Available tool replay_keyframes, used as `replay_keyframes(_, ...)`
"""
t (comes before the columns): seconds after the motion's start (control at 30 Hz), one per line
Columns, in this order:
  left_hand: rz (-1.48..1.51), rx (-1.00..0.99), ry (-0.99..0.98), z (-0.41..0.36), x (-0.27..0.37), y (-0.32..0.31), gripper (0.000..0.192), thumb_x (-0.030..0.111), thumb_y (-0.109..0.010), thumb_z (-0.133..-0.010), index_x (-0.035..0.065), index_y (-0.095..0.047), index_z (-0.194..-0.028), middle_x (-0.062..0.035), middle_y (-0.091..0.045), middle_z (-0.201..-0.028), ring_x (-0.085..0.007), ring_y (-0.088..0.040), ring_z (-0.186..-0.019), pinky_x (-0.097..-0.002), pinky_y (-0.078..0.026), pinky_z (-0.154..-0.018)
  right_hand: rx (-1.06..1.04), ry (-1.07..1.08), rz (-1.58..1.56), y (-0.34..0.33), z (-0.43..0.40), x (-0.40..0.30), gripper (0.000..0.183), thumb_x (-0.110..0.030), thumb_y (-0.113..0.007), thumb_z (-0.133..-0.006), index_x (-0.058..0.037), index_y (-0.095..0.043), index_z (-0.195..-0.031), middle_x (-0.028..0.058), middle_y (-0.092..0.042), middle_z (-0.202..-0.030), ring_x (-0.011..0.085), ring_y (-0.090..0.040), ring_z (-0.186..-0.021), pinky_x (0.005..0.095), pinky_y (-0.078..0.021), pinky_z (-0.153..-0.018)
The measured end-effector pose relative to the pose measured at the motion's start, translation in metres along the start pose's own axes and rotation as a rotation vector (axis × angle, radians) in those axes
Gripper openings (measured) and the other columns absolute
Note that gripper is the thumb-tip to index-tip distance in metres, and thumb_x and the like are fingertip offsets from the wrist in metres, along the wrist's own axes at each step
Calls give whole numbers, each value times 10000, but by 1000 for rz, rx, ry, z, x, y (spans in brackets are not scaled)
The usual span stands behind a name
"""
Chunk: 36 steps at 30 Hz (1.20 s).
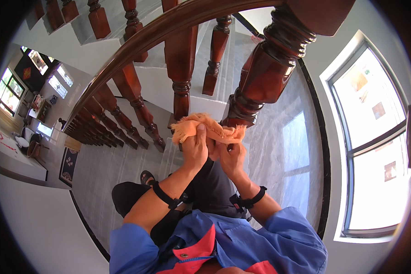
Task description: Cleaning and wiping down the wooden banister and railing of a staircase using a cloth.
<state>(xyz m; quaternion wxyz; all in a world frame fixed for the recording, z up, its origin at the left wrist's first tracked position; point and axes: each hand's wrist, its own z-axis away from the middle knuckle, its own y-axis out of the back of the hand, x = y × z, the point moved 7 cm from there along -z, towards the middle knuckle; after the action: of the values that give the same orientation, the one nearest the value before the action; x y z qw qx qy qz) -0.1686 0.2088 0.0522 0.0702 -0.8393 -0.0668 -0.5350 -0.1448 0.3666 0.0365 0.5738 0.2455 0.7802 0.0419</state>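
An orange cloth with frayed edges point(209, 126) is bunched up between my two hands, near the foot of a thick, dark red wooden newel post point(267, 72). My left hand point(195, 149) grips the cloth, its thumb lying on top. My right hand point(231, 156) holds the cloth's right part with curled fingers. Just beyond the cloth stands a turned wooden baluster point(181, 68); the cloth hides part of its foot. Both forearms wear black straps. Whether the cloth touches the post or the baluster, I cannot tell.
A curved wooden handrail point(130, 51) arches over a row of balusters point(106, 120) on the left. Grey stone steps point(123, 171) descend to the left, with a sandalled foot point(147, 178) on them. A window point(373, 137) is at the right. Furniture point(37, 109) stands in the room below.
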Motion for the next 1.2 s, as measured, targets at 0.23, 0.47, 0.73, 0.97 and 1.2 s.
replay_keyframes(0.23, 511, 258, -15, -80, 59, 39, 438, 346, -465, -1096, -55, -588, -1224, -104, -612, -1238, -175, -566, -1123, -316, -443, -998, 46, 374, -266, -53, -86, -93, 387, -194, -706, -948, 6, -555, -1243, 172, -652, -1158, 316, -650, -1070, 405, -504, -922)
replay_keyframes(0.47, 655, 160, -101, -171, 89, 39, 530, 474, -422, -1083, -13, -601, -1190, -87, -614, -1156, -151, -576, -1058, -298, -463, -939, -160, 617, -560, -71, -161, -200, 738, -368, -688, -954, 39, -321, -1449, 184, -590, -1265, 262, -590, -1134, 377, -469, -1005)
replay_keyframes(0.73, 466, 94, 299, -106, -40, 38, 558, 503, -355, -1082, 15, -623, -1116, -69, -640, -985, -119, -603, -884, -258, -502, -727, -177, 385, -454, -130, -113, -72, 669, -318, -623, -985, 68, -335, -1450, 195, -568, -1326, 279, -571, -1208, 378, -434, -1039)
replay_keyframes(0.97, 308, 116, 592, -36, -185, 49, 622, 498, -358, -1063, -51, -596, -1229, -129, -624, -1225, -191, -589, -1136, -326, -461, -965, -282, 233, -23, -170, -42, 71, 372, -271, -565, -1011, 1, -610, -1261, 245, -629, -1257, 410, -595, -1181, 438, -458, -1008)
replay_keyframes(1.2, 48, 18, 707, -26, -179, 83, 335, 290, -548, -1028, 17, -650, -1195, -60, -644, -1156, -155, -599, -1054, -310, -474, -909, -227, 200, 238, -155, -32, 63, 437, -322, -685, -920, 12, -625, -1196, 248, -686, -1072, 441, -646, -1016, 465, -517, -886)
